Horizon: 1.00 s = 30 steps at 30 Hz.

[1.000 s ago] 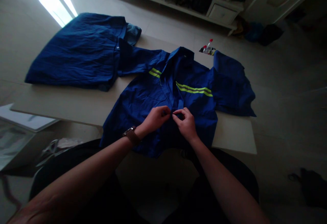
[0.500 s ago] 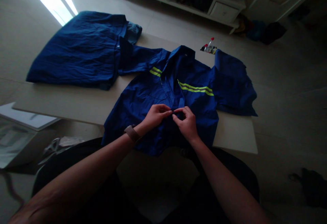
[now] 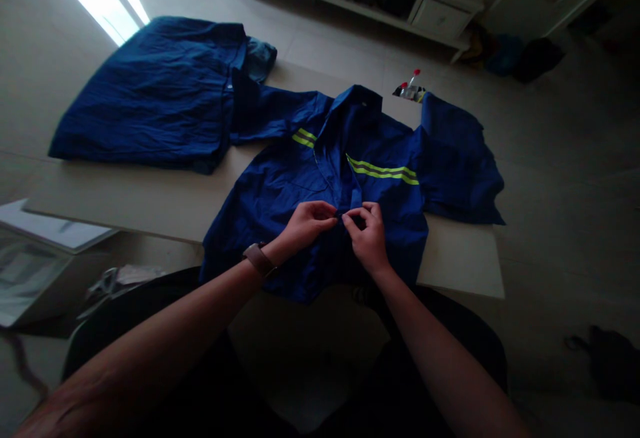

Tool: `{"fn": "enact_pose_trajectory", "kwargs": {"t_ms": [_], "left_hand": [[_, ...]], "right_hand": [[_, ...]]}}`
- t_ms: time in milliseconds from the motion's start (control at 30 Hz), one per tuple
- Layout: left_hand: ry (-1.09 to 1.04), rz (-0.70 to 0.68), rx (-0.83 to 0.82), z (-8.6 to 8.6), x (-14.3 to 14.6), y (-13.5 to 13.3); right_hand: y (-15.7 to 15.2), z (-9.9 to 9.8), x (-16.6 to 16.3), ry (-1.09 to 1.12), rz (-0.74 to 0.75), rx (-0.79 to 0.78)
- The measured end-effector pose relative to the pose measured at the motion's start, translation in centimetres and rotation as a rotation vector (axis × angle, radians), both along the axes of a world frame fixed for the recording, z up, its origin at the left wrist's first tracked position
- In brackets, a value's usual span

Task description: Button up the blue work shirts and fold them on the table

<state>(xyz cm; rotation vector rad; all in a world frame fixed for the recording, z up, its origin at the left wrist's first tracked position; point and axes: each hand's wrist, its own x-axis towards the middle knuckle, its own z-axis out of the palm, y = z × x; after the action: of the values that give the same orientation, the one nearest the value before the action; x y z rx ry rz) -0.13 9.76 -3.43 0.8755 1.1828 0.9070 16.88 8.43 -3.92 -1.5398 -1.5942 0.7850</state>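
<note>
A blue work jacket (image 3: 385, 205) with yellow-green and grey stripes across the chest lies front up, its collar away from me. Its lower edge hangs over the near side of the table. My left hand (image 3: 311, 223), with a watch (image 3: 259, 260) on the wrist, pinches the front edge of the jacket near the middle. Close beside it, my right hand (image 3: 367, 235) has thumb and forefinger pressed together on the same front edge. Whatever small part sits between the fingertips is too dark to make out.
Folded blue clothing (image 3: 145, 98) lies left on the pale table (image 3: 125, 201), touching the jacket's sleeve. Bottles with red caps (image 3: 413, 85) show past the far edge. A white cabinet (image 3: 370, 15) stands beyond. A pale box (image 3: 40, 258) is at the lower left.
My right hand has shifted slightly to the right, leaving a small gap from the left fingertips. The left hand keeps its pinch, and the jacket lies almost the same.
</note>
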Motion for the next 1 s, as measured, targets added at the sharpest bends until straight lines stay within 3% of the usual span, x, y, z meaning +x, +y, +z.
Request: {"fn": "enact_pose_trajectory", "kwargs": {"t_ms": [267,533,600,733,1000], "left_hand": [[-0.045,-0.128,0.001,-0.4,0.4,-0.4],[0.085,-0.547,-0.109,-0.9,-1.4,-0.3],[0.146,-0.472,-0.157,-0.9,-1.8,0.3],[0.157,-0.136,-0.268,-1.0,-1.5,1.1],[-0.115,0.094,-0.448,-1.4,0.0,1.0]], "right_hand": [[0.7,-0.8,0.4,0.096,-0.068,-0.102],[0.7,-1.3,0.6,0.057,0.005,-0.169],[0.7,-1.4,0.6,0.09,0.011,-0.176],[0.9,-1.4,0.8,0.206,0.005,-0.182],[1.0,-0.7,0.8,0.376,0.003,-0.284]]}}
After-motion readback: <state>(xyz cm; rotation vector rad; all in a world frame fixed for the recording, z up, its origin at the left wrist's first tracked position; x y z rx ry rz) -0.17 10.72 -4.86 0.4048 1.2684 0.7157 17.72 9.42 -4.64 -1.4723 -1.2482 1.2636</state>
